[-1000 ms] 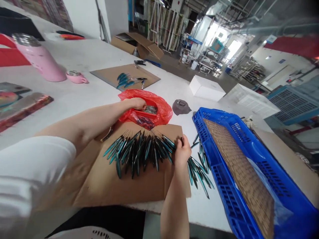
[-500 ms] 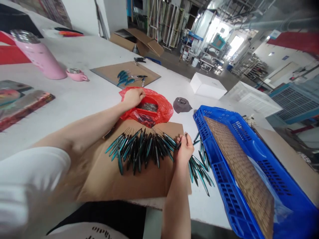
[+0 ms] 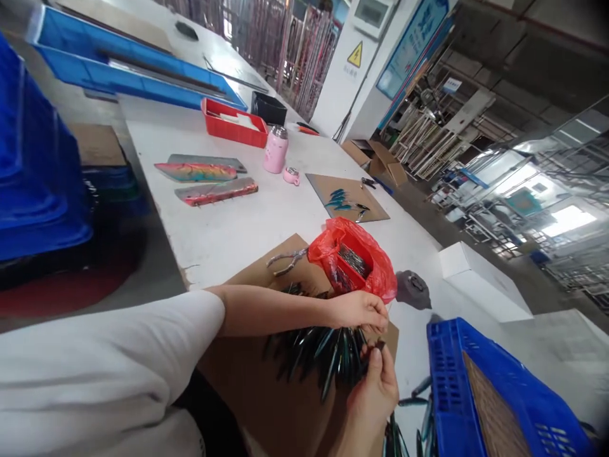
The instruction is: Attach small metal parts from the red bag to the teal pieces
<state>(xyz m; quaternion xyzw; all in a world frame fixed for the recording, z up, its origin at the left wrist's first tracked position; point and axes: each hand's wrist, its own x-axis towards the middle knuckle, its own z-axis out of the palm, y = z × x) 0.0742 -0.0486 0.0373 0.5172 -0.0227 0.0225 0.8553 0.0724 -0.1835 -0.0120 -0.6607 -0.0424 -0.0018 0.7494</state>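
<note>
My right hand (image 3: 378, 381) pinches a dark slim piece, shaped like a fishing lure body, whose tip (image 3: 380, 345) shows above the thumb. Just above it, my left hand (image 3: 364, 311) is closed with fingertips together; whatever is between them is too small to make out. Beneath my left forearm, a fan of teal-and-black lure bodies (image 3: 328, 355) lies on a cardboard sheet (image 3: 266, 406), partly hidden by the arm. Behind my left hand stands a red plastic bag (image 3: 380, 254) around a red box of thin metal wires (image 3: 353, 259). Plier-like handles (image 3: 288, 259) stick out beside the bag.
To the right are a blue crate (image 3: 447, 374), more lure bodies (image 3: 423, 412), a grey cloth-like lump (image 3: 413, 289) and a white box (image 3: 480, 279). Farther back lie a cardboard piece with teal lures (image 3: 340, 200), a pink bottle (image 3: 276, 151) and a red tray (image 3: 233, 127).
My left hand has left the red bag and come over to my right hand. The view has swung left, bringing the red tray and blue bins into sight.
</note>
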